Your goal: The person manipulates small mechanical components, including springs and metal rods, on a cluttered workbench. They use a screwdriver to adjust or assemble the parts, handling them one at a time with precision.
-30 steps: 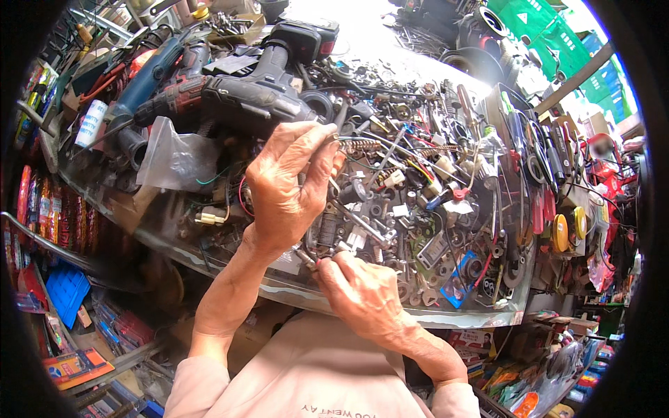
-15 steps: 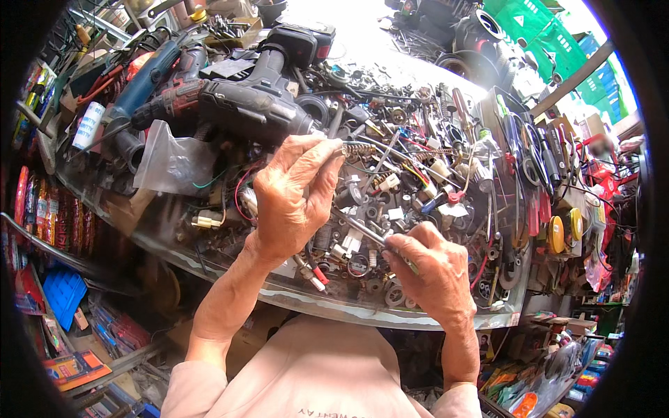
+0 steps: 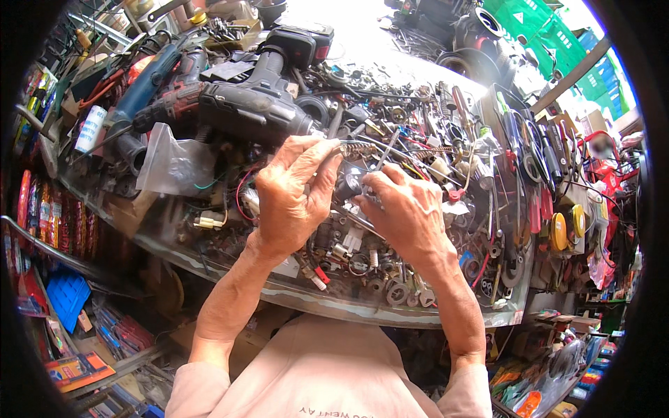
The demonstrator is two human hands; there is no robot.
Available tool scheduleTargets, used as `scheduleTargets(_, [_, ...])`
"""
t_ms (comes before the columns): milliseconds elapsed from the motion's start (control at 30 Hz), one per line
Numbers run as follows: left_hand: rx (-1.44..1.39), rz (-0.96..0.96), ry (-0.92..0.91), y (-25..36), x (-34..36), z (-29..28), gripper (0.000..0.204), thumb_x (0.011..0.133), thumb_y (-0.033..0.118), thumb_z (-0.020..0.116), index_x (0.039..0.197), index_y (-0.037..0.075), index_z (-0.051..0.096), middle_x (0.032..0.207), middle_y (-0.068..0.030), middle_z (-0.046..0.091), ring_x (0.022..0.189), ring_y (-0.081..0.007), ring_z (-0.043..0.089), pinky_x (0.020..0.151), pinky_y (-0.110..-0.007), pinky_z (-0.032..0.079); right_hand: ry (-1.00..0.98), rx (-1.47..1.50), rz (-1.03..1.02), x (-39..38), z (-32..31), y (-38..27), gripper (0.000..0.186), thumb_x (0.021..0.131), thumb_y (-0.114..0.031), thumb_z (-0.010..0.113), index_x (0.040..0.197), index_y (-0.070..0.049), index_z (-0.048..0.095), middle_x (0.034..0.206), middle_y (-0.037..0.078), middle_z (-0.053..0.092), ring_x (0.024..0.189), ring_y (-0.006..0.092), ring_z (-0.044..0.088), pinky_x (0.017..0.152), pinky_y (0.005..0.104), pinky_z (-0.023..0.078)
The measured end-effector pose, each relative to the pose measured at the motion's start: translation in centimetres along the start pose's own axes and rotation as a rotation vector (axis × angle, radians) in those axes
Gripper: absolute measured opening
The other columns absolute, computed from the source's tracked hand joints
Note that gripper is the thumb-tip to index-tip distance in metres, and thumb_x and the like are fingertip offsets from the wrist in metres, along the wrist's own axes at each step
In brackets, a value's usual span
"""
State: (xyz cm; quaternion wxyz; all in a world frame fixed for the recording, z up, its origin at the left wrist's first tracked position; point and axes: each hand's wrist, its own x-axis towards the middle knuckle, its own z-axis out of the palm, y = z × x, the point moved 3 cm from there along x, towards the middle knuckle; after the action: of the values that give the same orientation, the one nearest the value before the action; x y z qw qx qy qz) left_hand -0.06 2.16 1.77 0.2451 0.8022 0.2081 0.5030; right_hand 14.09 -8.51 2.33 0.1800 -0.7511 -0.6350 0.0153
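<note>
A left hand (image 3: 294,187), fingertips pinched together, and a right hand (image 3: 408,209), its curled grip unclear, flank a dark, round part (image 3: 348,186) amid loose metal-and-plastic pieces (image 3: 353,241) on a glass-edged bench (image 3: 481,319), handling apparently unfinished.

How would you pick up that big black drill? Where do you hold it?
Best bet: take the drill by its handle, the narrow stretch between the thick body and the blocky battery. It seems to lie on its side with nothing over the handle, so coming down from above should work. I'd avoid the nose, because the left hand is close to it.
</note>
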Motion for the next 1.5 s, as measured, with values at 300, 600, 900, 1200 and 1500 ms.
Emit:
scheduleTargets(300, [-0.015, -0.022, 0.014, 0.2, 0.2, 0.0, 0.021, 0.085, -0.002, 0.077, 0.106, 0.0, 0.074, 0.098, -0.0161, 0.071, 0.085, -0.0332, 0.071, 0.073, -0.039, 0.057, -0.212, 0.242, -0.201, -3.1, -1.0, -1.3, 0.023, 0.082, -0.024, 0.083, 0.101, -0.013, 0.074, 0.082, 0.007, 0.061, 0.076, 0.0296, 0.067, 0.064, 0.0434, 0.051])
scheduleTargets(600, [-0.028, -0.051, 0.01, -0.1, -0.1, 0.0, 0.022, 0.085, -0.003, 0.077, 0.107, 0.0, 0.074, 0.097, -0.0152, 0.071, 0.085, -0.0316, 0.071, 0.072, -0.038, 0.057, 0.026, 0.172, -0.095, -3.1, -1.6, 1.0, 0.011, 0.08, -0.013, 0.079, 0.089, -0.011, 0.075, 0.073, 0.006, 0.063, 0.064, 0.0273, 0.066, 0.056, 0.0387, 0.051])
scheduleTargets(900, [-0.012, -0.054, 0.003, 0.4, 0.2, 0.1, 0.019, 0.086, -0.002, 0.077, 0.104, -0.001, 0.074, 0.096, -0.0142, 0.072, 0.082, -0.0299, 0.071, 0.072, -0.036, 0.057, 0.155, 0.118, -0.089, -3.1, 0.5, -0.8, 0.017, 0.086, -0.023, 0.082, 0.088, -0.012, 0.07, 0.069, 0.004, 0.059, 0.056, 0.0243, 0.063, 0.05, 0.0375, 0.047])
scheduleTargets(1200, [-0.038, -0.095, -0.013, 0.1, -0.1, 0.5, 0.02, 0.086, -0.001, 0.077, 0.106, 0.0, 0.075, 0.095, -0.013, 0.071, 0.08, -0.0273, 0.071, 0.07, -0.034, 0.056, -0.031, 0.402, 0.079, -3.8, -3.5, 4.1, 0.021, 0.083, -0.024, 0.084, 0.085, -0.006, 0.073, 0.072, 0.008, 0.067, 0.061, 0.0257, 0.067, 0.057, 0.0364, 0.05])
scheduleTargets(1500, [-0.007, -0.062, -0.052, 0.3, -0.2, 0.8, 0.021, 0.086, -0.001, 0.078, 0.107, 0.0, 0.075, 0.095, -0.0114, 0.071, 0.076, -0.0225, 0.07, 0.064, -0.032, 0.055, -0.034, 0.13, 0.084, -4.2, -2.2, 3.9, 0.028, 0.078, -0.027, 0.087, 0.075, -0.007, 0.068, 0.068, 0.008, 0.066, 0.062, 0.0282, 0.066, 0.059, 0.0388, 0.049])
